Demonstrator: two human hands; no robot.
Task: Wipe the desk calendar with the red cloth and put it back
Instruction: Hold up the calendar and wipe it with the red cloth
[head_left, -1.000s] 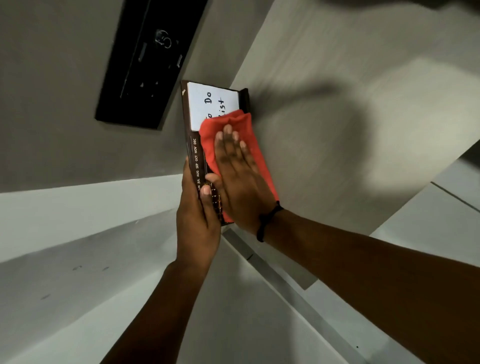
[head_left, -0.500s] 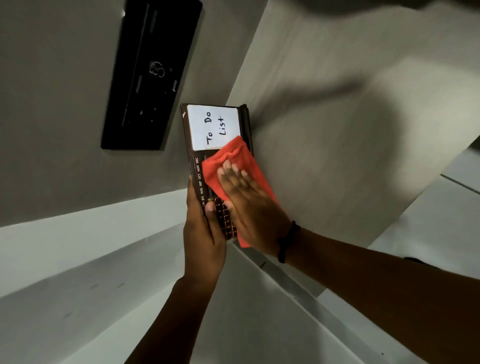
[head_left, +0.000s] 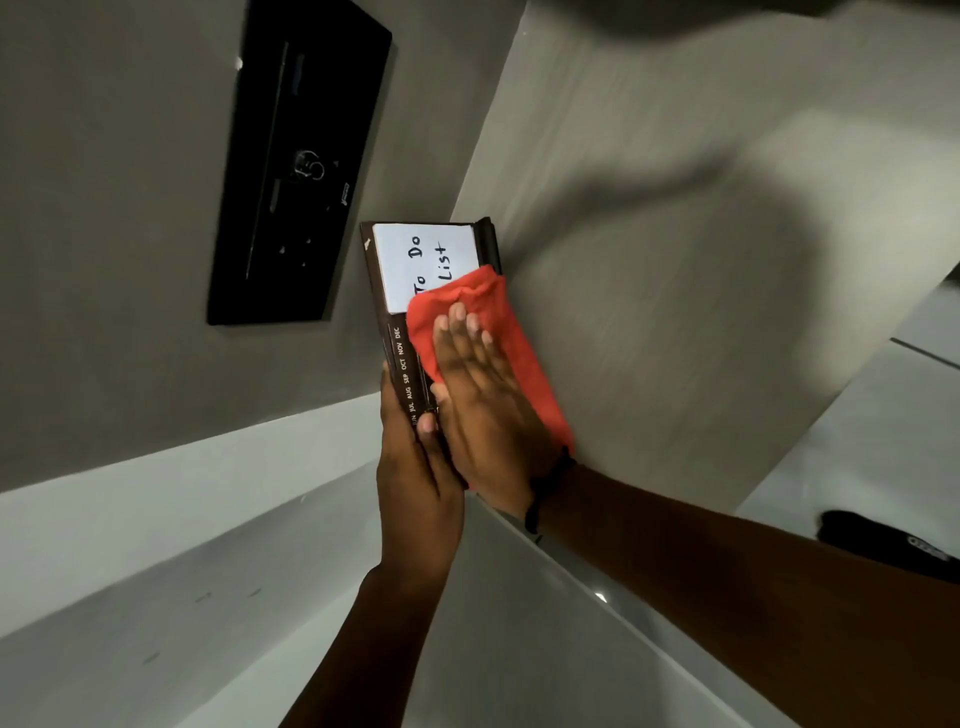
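A dark brown, hard-edged rectangular desk calendar (head_left: 396, 332) is held up in the middle of the view, above a pale grey, smooth desk surface (head_left: 649, 218). Its left border carries a row of small pale month labels, from JUN up to DEC. On its far part sits a flat white card (head_left: 415, 260) handwritten "To Do List" in black ink. The left hand (head_left: 415, 467) grips the calendar's near left edge, fingers wrapped behind and thumb pressed over the month strip. The right hand (head_left: 483, 410) lies flat and open with fingers together, pressing a soft, slightly nubby red cloth (head_left: 498, 332) against the calendar's face; the cloth covers the card's near right corner and hangs past the calendar's right edge. A thin black band circles the right wrist. To the far left lies a glossy black rectangular panel (head_left: 296, 166) on a matte grey surface.
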